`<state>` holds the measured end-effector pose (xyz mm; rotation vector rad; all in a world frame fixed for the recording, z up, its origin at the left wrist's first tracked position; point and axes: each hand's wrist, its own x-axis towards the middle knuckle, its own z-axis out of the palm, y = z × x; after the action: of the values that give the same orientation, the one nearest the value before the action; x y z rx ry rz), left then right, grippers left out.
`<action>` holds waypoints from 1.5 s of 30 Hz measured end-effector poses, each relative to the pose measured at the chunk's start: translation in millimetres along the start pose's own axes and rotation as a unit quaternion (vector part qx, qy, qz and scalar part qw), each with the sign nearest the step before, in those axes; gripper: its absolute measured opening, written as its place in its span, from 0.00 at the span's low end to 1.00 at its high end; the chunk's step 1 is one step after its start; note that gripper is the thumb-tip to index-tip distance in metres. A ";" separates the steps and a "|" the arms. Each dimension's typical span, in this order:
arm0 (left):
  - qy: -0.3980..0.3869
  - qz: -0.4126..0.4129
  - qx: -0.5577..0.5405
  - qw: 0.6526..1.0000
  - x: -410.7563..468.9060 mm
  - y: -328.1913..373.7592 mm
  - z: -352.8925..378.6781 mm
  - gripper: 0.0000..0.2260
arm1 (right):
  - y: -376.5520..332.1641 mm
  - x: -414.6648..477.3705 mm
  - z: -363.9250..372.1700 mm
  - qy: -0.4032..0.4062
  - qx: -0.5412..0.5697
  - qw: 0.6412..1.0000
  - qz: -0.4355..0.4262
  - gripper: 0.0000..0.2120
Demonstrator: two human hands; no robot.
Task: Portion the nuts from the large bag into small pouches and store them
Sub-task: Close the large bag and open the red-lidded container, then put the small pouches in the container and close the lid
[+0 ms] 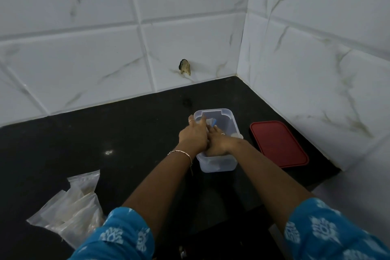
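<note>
A clear plastic box point(229, 117) stands on the black counter, lid off. Both hands reach into it from above. My left hand point(193, 136) lies over the box's left rim with fingers spread and pointing down inside. My right hand point(219, 140) is pressed against it, fingers down among pale pouches point(212, 122) with a blue strip in the box. Whether either hand grips a pouch is hidden. A large clear bag point(71, 211) with nuts and flat pouches lies at the counter's near left.
The box's red lid point(278, 143) lies flat to the right, close to the tiled side wall. Tiled walls meet in a corner behind the box. The black counter point(105, 133) stretches left; its front edge runs near my sleeves.
</note>
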<state>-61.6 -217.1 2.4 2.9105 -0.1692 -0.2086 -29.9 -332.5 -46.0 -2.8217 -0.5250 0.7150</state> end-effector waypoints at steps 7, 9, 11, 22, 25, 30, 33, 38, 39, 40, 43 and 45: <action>-0.015 -0.001 -0.029 0.999 8.0 -4.3 3.7 0.19 | -4.2 14.1 1.3 -0.042 -0.057 0.997 0.011 0.37; -0.019 0.012 -0.045 0.999 10.8 -8.0 6.3 0.19 | -5.4 16.1 1.8 -0.032 -0.061 0.998 0.016 0.36; -0.028 0.022 -0.066 0.997 13.5 -11.4 7.8 0.19 | -8.0 12.3 -0.5 -0.009 -0.070 0.997 0.013 0.35; 0.039 0.049 -0.329 0.942 -10.4 -41.9 -16.4 0.23 | -34.4 -81.6 -45.5 0.163 0.054 0.985 -0.015 0.13; 0.103 -0.003 -0.453 0.885 -37.4 -63.9 -26.6 0.25 | -56.0 -89.9 -30.0 0.400 0.055 0.911 -0.087 0.10; 0.227 -0.056 -0.467 0.853 -116.3 -122.0 -28.6 0.20 | -130.9 -83.4 6.0 0.399 0.097 0.891 -0.193 0.07; 0.317 -0.115 -0.459 0.822 -168.0 -161.6 -25.0 0.16 | -172.9 -74.6 32.8 0.325 0.133 0.904 -0.244 0.10; 0.433 -0.266 -0.450 0.734 -247.1 -217.4 -15.9 0.09 | -232.3 -63.5 70.6 0.124 0.205 0.934 -0.264 0.25; 0.441 -0.290 -0.451 0.720 -257.7 -226.7 -11.7 0.09 | -240.6 -61.1 76.8 0.091 0.245 0.933 -0.249 0.27; 0.444 -0.312 -0.452 0.707 -268.6 -234.9 -6.8 0.09 | -248.8 -58.7 83.6 0.066 0.285 0.927 -0.236 0.28; 0.431 -0.354 -0.470 0.684 -288.5 -249.0 7.8 0.09 | -259.8 -54.4 99.2 0.038 0.371 0.904 -0.211 0.27; 0.403 -0.351 -0.482 0.694 -295.0 -253.4 17.0 0.08 | -260.2 -53.7 106.5 0.048 0.393 0.895 -0.207 0.24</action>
<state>-329.3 63.2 -33.1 1.6168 0.9132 0.6712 -202.1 -103.8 -48.1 -1.8967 -0.6145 0.5295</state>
